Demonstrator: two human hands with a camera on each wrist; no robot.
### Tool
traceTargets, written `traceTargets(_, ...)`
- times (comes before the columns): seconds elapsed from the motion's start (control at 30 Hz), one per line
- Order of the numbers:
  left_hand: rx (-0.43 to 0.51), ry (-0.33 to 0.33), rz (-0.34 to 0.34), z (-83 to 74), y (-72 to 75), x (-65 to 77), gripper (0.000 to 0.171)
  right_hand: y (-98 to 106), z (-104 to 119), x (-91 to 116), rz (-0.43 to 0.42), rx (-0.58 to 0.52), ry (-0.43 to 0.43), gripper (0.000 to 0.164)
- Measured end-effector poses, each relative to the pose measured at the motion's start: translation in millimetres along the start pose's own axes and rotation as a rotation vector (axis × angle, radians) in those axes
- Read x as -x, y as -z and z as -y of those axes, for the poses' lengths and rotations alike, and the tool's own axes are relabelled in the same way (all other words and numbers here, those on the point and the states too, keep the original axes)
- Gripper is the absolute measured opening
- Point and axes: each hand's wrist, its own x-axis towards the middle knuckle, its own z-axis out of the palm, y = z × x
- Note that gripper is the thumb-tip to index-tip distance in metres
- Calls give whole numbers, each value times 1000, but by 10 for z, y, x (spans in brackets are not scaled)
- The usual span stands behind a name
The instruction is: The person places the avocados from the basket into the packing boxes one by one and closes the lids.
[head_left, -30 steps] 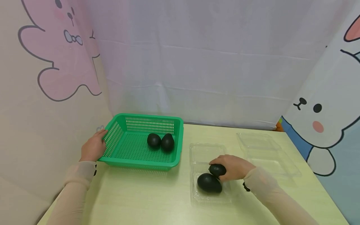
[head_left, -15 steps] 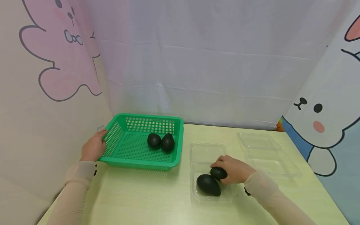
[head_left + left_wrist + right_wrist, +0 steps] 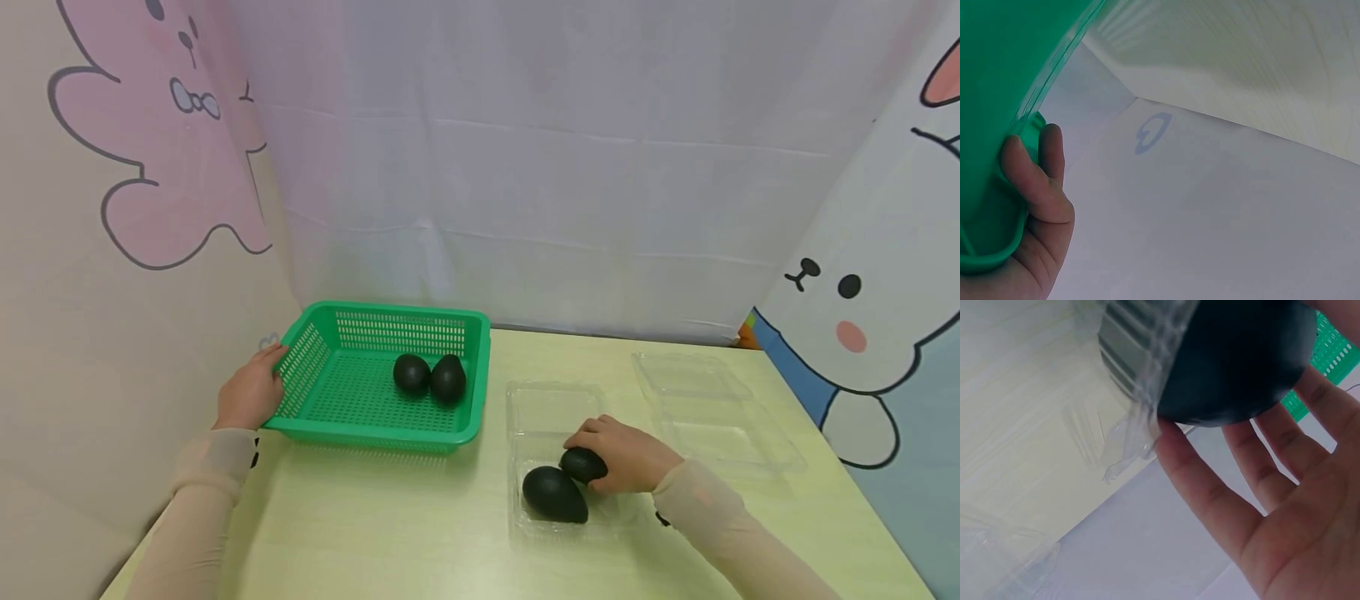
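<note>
My left hand (image 3: 251, 389) grips the left end of a green plastic basket (image 3: 375, 435); in the left wrist view its fingers curl around the basket's rim. Inside the basket, toward its right, lie two dark avocados (image 3: 447, 381) side by side. At the right, my right hand (image 3: 628, 454) holds a smaller avocado (image 3: 582, 464) low in a clear clamshell box (image 3: 555, 408). The right wrist view shows its fingertips around the dark avocado (image 3: 1235, 369), close against the clear box wall (image 3: 1147, 369). A larger avocado (image 3: 553, 494) sits in the same compartment, against the held one.
A second open clear clamshell box (image 3: 720, 408) lies behind and right of my right hand. All stand on a pale wood table (image 3: 360, 525). A white curtain (image 3: 525, 183) rises at the back edge, with cartoon-printed sheets on both sides.
My right hand and the smaller avocado have shifted slightly right and downward in the box. The larger avocado has turned slightly and moved a little left. My left hand has stayed put.
</note>
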Motion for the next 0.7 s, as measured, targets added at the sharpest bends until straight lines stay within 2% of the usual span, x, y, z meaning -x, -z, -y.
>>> traceTargets(0.43,3,0,4,-15,-14,-26,51,-23,-16,38,0,5,-21,56)
traceTargets(0.7,10,-22,-16,10,9,-17,51,-24,-14,45,-3,-6,-36,57)
